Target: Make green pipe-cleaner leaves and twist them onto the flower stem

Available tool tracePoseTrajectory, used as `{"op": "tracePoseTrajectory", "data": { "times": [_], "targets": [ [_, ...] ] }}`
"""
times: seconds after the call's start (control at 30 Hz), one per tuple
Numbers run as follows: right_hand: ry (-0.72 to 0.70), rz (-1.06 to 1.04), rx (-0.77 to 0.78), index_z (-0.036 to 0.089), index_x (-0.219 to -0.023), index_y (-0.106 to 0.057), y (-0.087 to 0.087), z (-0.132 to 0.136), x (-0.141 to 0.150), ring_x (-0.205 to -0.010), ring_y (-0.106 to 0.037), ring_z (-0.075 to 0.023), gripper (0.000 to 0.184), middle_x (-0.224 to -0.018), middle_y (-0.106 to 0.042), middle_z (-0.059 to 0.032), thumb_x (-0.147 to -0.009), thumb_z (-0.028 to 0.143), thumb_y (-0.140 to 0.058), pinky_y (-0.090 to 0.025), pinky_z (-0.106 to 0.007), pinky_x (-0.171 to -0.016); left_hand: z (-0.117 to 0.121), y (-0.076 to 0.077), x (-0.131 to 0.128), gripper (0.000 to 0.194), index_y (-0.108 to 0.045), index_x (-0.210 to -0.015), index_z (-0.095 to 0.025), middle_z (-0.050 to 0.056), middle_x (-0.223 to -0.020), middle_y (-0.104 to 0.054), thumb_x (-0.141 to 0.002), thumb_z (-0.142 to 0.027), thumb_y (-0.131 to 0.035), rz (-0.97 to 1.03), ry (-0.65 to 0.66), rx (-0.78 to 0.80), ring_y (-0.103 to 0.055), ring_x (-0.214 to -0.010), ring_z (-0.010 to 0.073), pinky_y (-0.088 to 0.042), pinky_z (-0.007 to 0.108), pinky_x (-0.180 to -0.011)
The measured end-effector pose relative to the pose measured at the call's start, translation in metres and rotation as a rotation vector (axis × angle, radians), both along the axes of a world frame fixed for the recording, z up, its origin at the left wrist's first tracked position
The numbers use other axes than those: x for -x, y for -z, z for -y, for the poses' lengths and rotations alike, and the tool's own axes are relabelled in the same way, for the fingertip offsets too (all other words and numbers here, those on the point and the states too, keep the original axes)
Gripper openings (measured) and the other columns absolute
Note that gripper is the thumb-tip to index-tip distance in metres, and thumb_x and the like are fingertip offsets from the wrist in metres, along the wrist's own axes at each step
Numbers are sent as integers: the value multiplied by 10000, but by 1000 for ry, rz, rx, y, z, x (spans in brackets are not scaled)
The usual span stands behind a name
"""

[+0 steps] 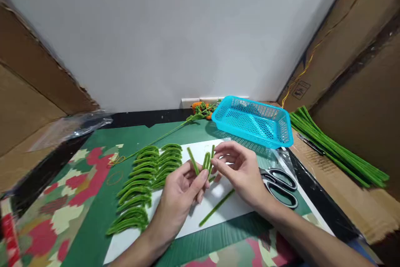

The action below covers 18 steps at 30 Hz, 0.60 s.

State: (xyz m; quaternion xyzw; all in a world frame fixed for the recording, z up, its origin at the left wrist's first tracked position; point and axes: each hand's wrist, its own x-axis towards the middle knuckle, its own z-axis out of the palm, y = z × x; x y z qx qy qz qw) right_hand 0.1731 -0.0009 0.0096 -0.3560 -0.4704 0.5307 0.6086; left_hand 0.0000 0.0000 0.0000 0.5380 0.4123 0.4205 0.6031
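Note:
Over a white paper sheet (190,227), my left hand (187,185) pinches a green pipe cleaner (206,162) bent into a narrow loop, its ends sticking up on either side. Thumb and forefinger of my right hand (239,167) close on the right end of that pipe cleaner. Below the hands, a straight green pipe cleaner piece (216,208) lies slantwise, its upper end hidden by my right hand. To the left of my hands are two columns of curved green pipe cleaner pieces (137,185). Black and grey scissors (281,185) rest beside my right wrist, blades hidden.
A blue perforated basket (253,123) stands at the back right. Beside it lies a long-stemmed orange flower (200,108). Long green pipe cleaners (337,148) are bundled on cardboard at the right. Cardboard walls (37,63) flank the table, and a clear plastic bag (81,125) sits back left.

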Motion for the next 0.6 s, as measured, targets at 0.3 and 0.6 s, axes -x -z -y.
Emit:
{"op": "tracePoseTrajectory", "data": {
  "times": [0.3, 0.6],
  "targets": [
    [7, 18, 16, 215, -1021, -717, 2, -3, -3, -678, -646, -122, 293, -886, -699, -10, -788, 253, -890, -624, -212, -533, 3, -6, -1, 300, -614, -909, -174, -41, -689, -654, -953, -439, -747, -28, 24, 13, -478, -452, 42, -382, 156, -421],
    [-43, 74, 50, 222, -1082, -690, 2, -3, -4, -643, -686, -116, 327, -909, -715, -11, -810, 274, -865, -562, -199, -512, 2, -2, -1, 328, -597, -859, -174, -38, -670, -651, -976, -457, -713, -47, 9, 10, -479, -451, 46, -368, 152, -421]
  ]
}}
